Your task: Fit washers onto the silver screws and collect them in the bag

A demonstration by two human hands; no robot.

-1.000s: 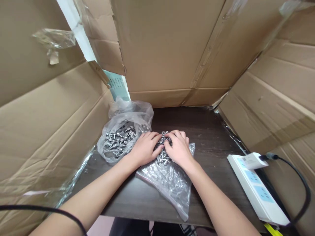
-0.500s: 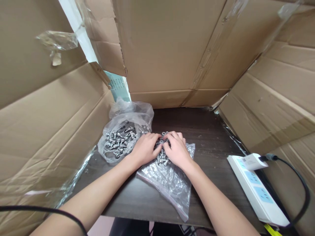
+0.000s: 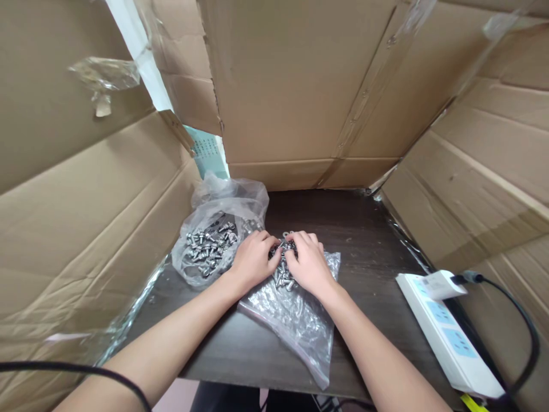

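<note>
My left hand (image 3: 256,257) rests at the left side of a small pile of metal bolts (image 3: 283,278), its fingers and thumb curled inward. Facing it, my right hand (image 3: 309,260) bends its fingers over the pile from the right. Small metal parts lie between the two sets of fingertips, but exactly what each hand grips is too small and covered to make out. Flat washers (image 3: 286,234) show just beyond the fingers. The pile sits on a clear zip bag (image 3: 295,326) lying flat. Left of my hands, an open plastic bag (image 3: 182,260) contains many bolts with washers (image 3: 210,246).
Cardboard walls (image 3: 295,86) enclose the dark wooden table (image 3: 364,332) at the back and both sides. A white power strip (image 3: 446,332) with a plugged-in adapter (image 3: 441,285) lies at the right. One black cable (image 3: 77,369) crosses the lower left.
My fingers have shifted slightly among the small parts, with the right fingertips drawn back a little towards me. The bags stay put.
</note>
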